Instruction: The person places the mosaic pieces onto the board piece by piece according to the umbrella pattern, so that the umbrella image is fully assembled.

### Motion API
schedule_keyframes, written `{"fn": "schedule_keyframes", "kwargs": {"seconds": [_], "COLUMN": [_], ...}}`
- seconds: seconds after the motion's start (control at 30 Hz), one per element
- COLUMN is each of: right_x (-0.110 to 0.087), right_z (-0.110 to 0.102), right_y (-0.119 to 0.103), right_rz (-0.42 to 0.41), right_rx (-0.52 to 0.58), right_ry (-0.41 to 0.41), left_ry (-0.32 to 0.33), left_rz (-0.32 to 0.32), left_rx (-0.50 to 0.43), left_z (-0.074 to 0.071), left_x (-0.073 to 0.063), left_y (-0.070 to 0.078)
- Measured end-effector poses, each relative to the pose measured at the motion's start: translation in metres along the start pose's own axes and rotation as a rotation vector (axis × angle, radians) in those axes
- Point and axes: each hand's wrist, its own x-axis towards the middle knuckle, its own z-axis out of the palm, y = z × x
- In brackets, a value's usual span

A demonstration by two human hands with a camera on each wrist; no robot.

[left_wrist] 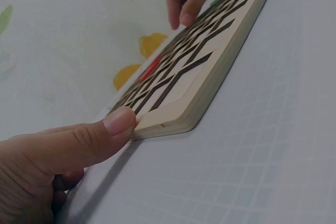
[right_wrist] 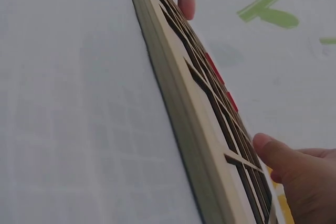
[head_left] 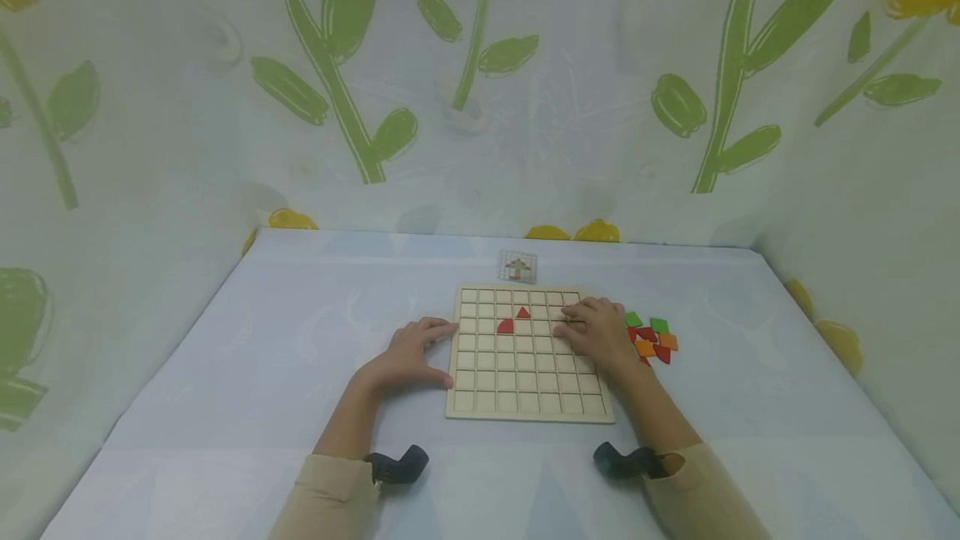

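Note:
A square wooden grid board [head_left: 486, 382] lies flat on the table. Set in its upper part are a red triangle [head_left: 522, 312] and, diagonally below it, a red piece with one rounded corner [head_left: 506, 326]. Along the board's left edge rests my left hand [head_left: 407, 357], thumb and fingers spread apart; the left wrist view shows its thumb [left_wrist: 118, 121] touching a corner of the frame. My right hand [head_left: 606, 338] is over the board's right side, fingers loosely bent. No piece shows between its thumb [right_wrist: 265, 142] and fingers, though the fingertips are partly hidden.
Right of the board, partly behind my right hand, several small loose pieces lie together, among them a green one [head_left: 659, 326], an orange one [head_left: 645, 348] and a red one [head_left: 662, 353]. A small gridded card with a coloured picture [head_left: 517, 267] lies beyond the board's far edge.

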Motion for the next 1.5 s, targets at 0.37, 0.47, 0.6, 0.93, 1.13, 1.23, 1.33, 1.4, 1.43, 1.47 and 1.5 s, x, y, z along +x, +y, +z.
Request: {"fn": "schedule_keyframes", "kwargs": {"seconds": [0.37, 0.47, 0.6, 0.93, 1.13, 1.23, 1.33, 1.4, 1.43, 1.47, 1.5], "right_x": [-0.006, -0.006, -0.006, -0.009, -0.008, -0.006, -0.005, -0.004, -0.004, -0.003, -0.003], "right_z": [-0.009, -0.011, -0.016, -0.027, -0.030, -0.028, -0.026, -0.025, -0.025, -0.026, -0.026], "right_y": [0.016, 0.022, 0.030, 0.041, 0.042, 0.044, 0.046, 0.047, 0.047, 0.046, 0.046], "right_rz": [0.094, 0.116, 0.114, 0.167, 0.168, 0.175, 0.185, 0.189, 0.191, 0.195, 0.201], "right_rx": [0.099, 0.095, 0.072, 0.119, 0.125, 0.119, 0.120, 0.115, 0.116, 0.116, 0.113], "right_ry": [0.040, 0.023, -0.004, -0.120, -0.137, -0.119, -0.099, -0.090, -0.088, -0.087, -0.088], "left_ry": [-0.013, -0.014, -0.012, -0.008, -0.007, -0.008, -0.011, -0.010, -0.011, -0.010, -0.010], "left_rz": [0.012, 0.011, 0.007, 0.000, 0.000, 0.008, 0.009, 0.012, 0.014, 0.017, 0.019], "left_rx": [-0.007, -0.007, 0.002, 0.006, -0.002, -0.001, -0.001, -0.001, 0.000, -0.001, 0.000], "left_z": [0.001, 0.003, 0.004, 0.004, 0.003, 0.002, 0.001, 0.000, -0.001, -0.001, -0.001], "left_x": [0.000, 0.000, 0.001, 0.000, 0.000, 0.000, 0.000, 0.000, 0.000, 0.000, 0.000], "left_y": [-0.005, -0.006, -0.007, -0.002, -0.002, -0.002, -0.002, -0.001, -0.001, -0.001, -0.001]}}
